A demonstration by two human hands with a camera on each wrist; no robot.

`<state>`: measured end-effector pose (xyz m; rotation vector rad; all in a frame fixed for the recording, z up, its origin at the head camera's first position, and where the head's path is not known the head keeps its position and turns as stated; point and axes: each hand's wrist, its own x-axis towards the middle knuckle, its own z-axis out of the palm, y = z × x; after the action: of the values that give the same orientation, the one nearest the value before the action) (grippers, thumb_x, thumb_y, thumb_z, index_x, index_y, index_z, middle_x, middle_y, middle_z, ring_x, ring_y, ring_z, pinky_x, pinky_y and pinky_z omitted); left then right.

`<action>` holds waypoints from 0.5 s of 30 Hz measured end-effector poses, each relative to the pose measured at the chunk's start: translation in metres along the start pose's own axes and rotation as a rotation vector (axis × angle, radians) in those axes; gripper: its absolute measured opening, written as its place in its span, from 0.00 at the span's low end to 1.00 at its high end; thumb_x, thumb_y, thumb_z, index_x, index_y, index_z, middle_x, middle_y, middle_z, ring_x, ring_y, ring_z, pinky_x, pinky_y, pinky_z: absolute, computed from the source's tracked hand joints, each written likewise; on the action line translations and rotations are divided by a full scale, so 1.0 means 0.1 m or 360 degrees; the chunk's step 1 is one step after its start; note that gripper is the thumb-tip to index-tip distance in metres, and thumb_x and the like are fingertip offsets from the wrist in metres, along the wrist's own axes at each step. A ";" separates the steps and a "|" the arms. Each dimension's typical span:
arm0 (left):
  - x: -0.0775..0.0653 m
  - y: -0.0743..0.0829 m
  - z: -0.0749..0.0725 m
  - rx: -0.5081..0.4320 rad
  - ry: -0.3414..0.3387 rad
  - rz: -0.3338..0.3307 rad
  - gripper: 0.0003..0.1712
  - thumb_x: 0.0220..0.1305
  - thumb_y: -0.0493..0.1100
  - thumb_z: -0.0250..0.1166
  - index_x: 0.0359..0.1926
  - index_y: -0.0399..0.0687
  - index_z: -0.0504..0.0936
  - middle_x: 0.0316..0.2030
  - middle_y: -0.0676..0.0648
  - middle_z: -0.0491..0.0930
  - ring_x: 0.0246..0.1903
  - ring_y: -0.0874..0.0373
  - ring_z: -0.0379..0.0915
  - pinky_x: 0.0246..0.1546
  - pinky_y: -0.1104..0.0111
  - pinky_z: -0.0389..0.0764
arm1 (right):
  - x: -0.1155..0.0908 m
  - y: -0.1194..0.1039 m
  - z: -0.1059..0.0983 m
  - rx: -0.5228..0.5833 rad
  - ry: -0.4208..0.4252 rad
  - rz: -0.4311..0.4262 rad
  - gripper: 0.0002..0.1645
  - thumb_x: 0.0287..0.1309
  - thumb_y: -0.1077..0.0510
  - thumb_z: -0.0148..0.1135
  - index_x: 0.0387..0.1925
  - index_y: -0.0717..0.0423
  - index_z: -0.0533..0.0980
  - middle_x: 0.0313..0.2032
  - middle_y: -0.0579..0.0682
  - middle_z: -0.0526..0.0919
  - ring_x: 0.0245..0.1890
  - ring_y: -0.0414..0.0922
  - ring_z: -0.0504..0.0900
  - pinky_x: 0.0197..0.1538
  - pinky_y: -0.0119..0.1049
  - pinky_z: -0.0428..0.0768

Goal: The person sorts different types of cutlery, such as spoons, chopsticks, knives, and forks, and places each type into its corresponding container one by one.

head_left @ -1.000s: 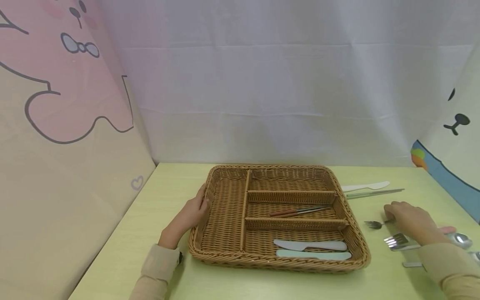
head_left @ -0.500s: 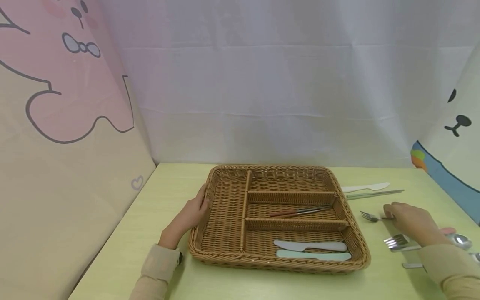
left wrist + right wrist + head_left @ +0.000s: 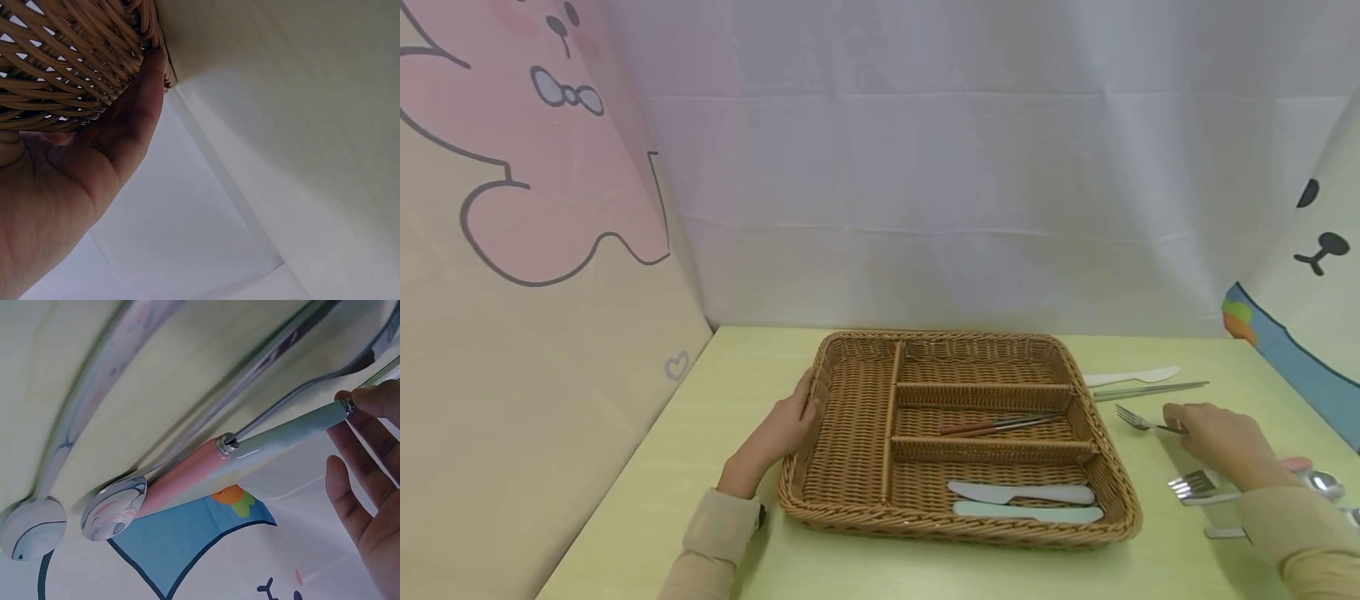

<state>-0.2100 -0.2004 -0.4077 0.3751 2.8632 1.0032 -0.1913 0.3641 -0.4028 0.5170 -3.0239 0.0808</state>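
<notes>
2 sleeved forearms extend forward — left hand gripping, thumb opposite fingers; right hand pinching — thumb to index finger.

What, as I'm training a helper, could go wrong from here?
The fork in the right hand, pinched near its neck, might twist in the fingers. Its pale green handle, overlapping the pink handle in the right wrist view, could nudge it. Its tines could snag on the woven basket.

place: curtained-off, kind unclear | white backdrop | 2 cartoon-printed side sheets | yellow-green table
</notes>
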 end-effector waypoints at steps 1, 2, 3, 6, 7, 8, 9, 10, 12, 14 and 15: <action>0.00 0.00 0.00 0.0001 -0.0002 0.0000 0.34 0.72 0.41 0.41 0.71 0.38 0.35 0.16 0.48 0.68 0.08 0.62 0.56 0.13 0.71 0.66 | 0.00 0.00 0.00 0.0001 0.0007 -0.0001 0.10 0.45 0.69 0.61 0.25 0.52 0.72 0.20 0.45 0.77 0.18 0.39 0.69 0.16 0.31 0.66; 0.00 0.00 0.00 0.0000 -0.0001 0.0001 0.34 0.72 0.41 0.41 0.71 0.38 0.35 0.16 0.48 0.68 0.08 0.62 0.56 0.13 0.71 0.66 | 0.00 -0.01 0.00 -0.0001 0.0016 -0.0002 0.10 0.45 0.69 0.61 0.25 0.52 0.72 0.20 0.45 0.78 0.17 0.39 0.69 0.16 0.31 0.65; 0.00 0.00 0.00 0.0001 -0.0002 0.0003 0.34 0.72 0.41 0.41 0.71 0.38 0.35 0.15 0.48 0.67 0.08 0.62 0.55 0.13 0.71 0.66 | 0.01 -0.01 -0.01 -0.0003 0.0025 -0.0003 0.10 0.45 0.69 0.61 0.25 0.52 0.72 0.20 0.45 0.78 0.17 0.39 0.69 0.16 0.31 0.65; 0.00 0.00 0.00 0.0004 -0.0001 0.0004 0.34 0.72 0.41 0.41 0.71 0.38 0.35 0.15 0.48 0.67 0.08 0.62 0.56 0.13 0.71 0.66 | 0.02 -0.01 -0.01 -0.0009 0.0052 -0.0007 0.10 0.45 0.70 0.59 0.23 0.51 0.71 0.19 0.44 0.77 0.17 0.39 0.68 0.16 0.31 0.64; 0.00 0.00 0.00 0.0005 -0.0001 0.0002 0.34 0.72 0.41 0.41 0.71 0.38 0.35 0.15 0.48 0.67 0.08 0.62 0.56 0.13 0.71 0.66 | 0.03 -0.02 -0.01 -0.0017 0.0065 -0.0003 0.11 0.45 0.70 0.58 0.23 0.51 0.70 0.18 0.43 0.76 0.17 0.39 0.67 0.16 0.31 0.63; 0.00 0.00 0.00 0.0004 -0.0002 0.0000 0.34 0.72 0.42 0.41 0.71 0.38 0.35 0.15 0.48 0.68 0.08 0.62 0.56 0.13 0.71 0.66 | 0.03 -0.02 -0.02 -0.0023 0.0080 -0.0001 0.11 0.46 0.70 0.57 0.22 0.50 0.70 0.17 0.43 0.74 0.16 0.39 0.65 0.16 0.32 0.63; 0.00 0.00 0.00 0.0005 -0.0002 -0.0001 0.34 0.72 0.42 0.41 0.71 0.38 0.35 0.16 0.48 0.68 0.08 0.62 0.57 0.13 0.71 0.66 | 0.04 -0.03 -0.03 -0.0029 0.0100 -0.0003 0.12 0.46 0.70 0.56 0.21 0.50 0.68 0.17 0.42 0.73 0.16 0.39 0.64 0.15 0.32 0.62; 0.00 0.00 0.00 0.0004 -0.0001 -0.0002 0.34 0.72 0.42 0.41 0.71 0.38 0.35 0.17 0.48 0.68 0.09 0.62 0.57 0.14 0.70 0.66 | 0.04 -0.04 -0.04 -0.0034 0.0121 -0.0008 0.12 0.45 0.71 0.55 0.21 0.50 0.68 0.16 0.42 0.73 0.16 0.39 0.64 0.15 0.33 0.61; -0.01 0.01 0.00 0.0002 0.0000 -0.0006 0.34 0.72 0.42 0.41 0.71 0.38 0.35 0.16 0.48 0.68 0.09 0.62 0.57 0.13 0.70 0.66 | 0.06 -0.07 -0.08 -0.0042 0.0163 -0.0007 0.12 0.45 0.71 0.53 0.21 0.50 0.68 0.17 0.43 0.74 0.16 0.39 0.64 0.15 0.34 0.61; -0.01 0.01 0.00 0.0002 0.0002 -0.0003 0.34 0.72 0.42 0.41 0.71 0.38 0.36 0.16 0.48 0.68 0.09 0.62 0.58 0.13 0.70 0.66 | 0.08 -0.10 -0.12 -0.0039 0.0194 0.0003 0.12 0.45 0.72 0.51 0.21 0.51 0.69 0.18 0.44 0.75 0.16 0.39 0.65 0.15 0.36 0.62; -0.01 0.01 0.00 0.0003 0.0005 0.0000 0.34 0.72 0.42 0.41 0.71 0.37 0.36 0.16 0.48 0.68 0.09 0.62 0.58 0.13 0.70 0.66 | 0.09 -0.13 -0.14 -0.0039 0.0206 0.0007 0.12 0.45 0.72 0.50 0.22 0.51 0.69 0.18 0.45 0.76 0.16 0.39 0.65 0.15 0.36 0.63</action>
<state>-0.2090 -0.1998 -0.4068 0.3741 2.8668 1.0023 -0.1947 0.3502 -0.3878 0.4834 -2.8962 0.0743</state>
